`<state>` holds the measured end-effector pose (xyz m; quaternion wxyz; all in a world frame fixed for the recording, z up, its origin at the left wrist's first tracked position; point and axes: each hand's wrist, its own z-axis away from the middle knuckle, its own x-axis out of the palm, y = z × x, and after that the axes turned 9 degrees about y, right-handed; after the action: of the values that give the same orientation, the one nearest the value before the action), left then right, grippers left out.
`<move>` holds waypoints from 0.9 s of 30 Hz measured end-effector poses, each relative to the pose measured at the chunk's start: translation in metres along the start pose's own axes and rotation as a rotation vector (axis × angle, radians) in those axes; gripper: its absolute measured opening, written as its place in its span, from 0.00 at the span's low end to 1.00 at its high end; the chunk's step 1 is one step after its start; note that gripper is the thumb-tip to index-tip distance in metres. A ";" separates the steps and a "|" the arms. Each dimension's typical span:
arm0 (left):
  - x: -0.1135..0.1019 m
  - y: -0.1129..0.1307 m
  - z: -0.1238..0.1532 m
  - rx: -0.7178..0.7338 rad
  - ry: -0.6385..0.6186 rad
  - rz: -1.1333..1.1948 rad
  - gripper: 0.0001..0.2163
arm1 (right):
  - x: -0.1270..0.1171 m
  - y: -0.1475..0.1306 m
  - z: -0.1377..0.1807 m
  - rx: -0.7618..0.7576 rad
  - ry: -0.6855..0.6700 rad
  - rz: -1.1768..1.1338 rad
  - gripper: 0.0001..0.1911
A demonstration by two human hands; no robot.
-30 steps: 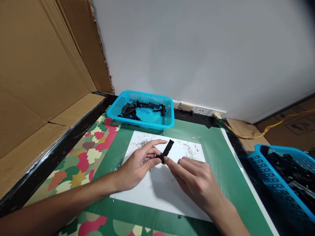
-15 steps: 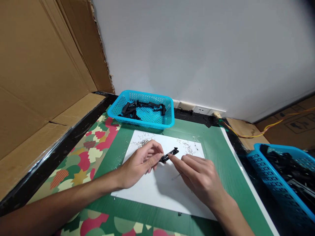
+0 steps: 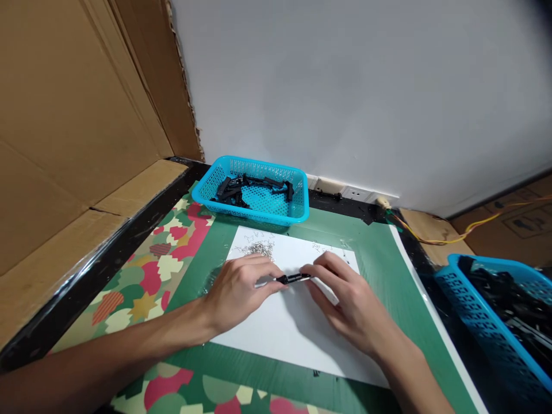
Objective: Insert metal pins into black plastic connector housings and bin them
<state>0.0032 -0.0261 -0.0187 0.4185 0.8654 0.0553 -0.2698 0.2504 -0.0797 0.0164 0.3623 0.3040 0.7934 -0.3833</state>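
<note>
A small, narrow black plastic part (image 3: 294,279) is held between my two hands, above a white sheet (image 3: 276,339). My left hand (image 3: 244,287) pinches its left end between thumb and fingers. On its right end, the fingertips of my right hand (image 3: 349,296) are closed, covering that end. Behind my left hand lies a pile of small thin metal pieces (image 3: 261,249). More such metal pieces (image 3: 318,246) are scattered at the sheet's far right, partly hidden by my right hand.
A blue basket (image 3: 250,215) with several black parts stands at the back against the wall. To the right, another blue basket (image 3: 470,310) is heaped with black parts. Wires (image 3: 466,230) run from a wall socket (image 3: 356,194). Cardboard (image 3: 77,98) stands on the left.
My left hand has turned over, palm downward. The black part has swung from slanting to nearly level, and my right fingers have shifted from pointing at its middle to gripping its right end.
</note>
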 end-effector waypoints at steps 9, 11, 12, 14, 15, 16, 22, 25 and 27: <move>-0.001 0.003 0.000 -0.068 -0.031 -0.097 0.04 | -0.004 0.006 0.002 -0.118 0.302 0.120 0.22; -0.002 0.003 0.000 -0.036 -0.038 -0.107 0.03 | -0.004 0.000 0.001 -0.064 0.411 0.044 0.18; -0.003 0.003 0.000 -0.014 -0.043 -0.116 0.03 | -0.003 -0.004 -0.001 -0.005 0.458 -0.026 0.15; -0.003 0.003 0.001 0.038 -0.051 -0.131 0.02 | 0.003 -0.013 -0.004 0.162 0.507 -0.203 0.07; -0.002 0.002 0.002 0.065 -0.053 -0.138 0.01 | 0.007 -0.018 -0.006 0.252 0.502 -0.291 0.05; -0.002 0.002 0.003 0.089 -0.055 -0.145 0.00 | 0.012 -0.022 -0.007 0.331 0.484 -0.365 0.05; 0.001 0.000 0.005 0.142 -0.056 -0.163 0.05 | 0.030 -0.033 -0.010 0.458 0.446 -0.522 0.06; 0.001 0.001 0.005 0.142 -0.050 -0.163 0.07 | 0.031 -0.034 -0.011 0.411 0.400 -0.478 0.06; 0.001 0.000 0.005 0.154 -0.047 -0.165 0.07 | 0.032 -0.035 -0.012 0.395 0.378 -0.466 0.06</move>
<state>0.0023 -0.0303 -0.0214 0.3282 0.8810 0.0956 -0.3271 0.2024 -0.0819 0.0095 0.0464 0.2446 0.8049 -0.5387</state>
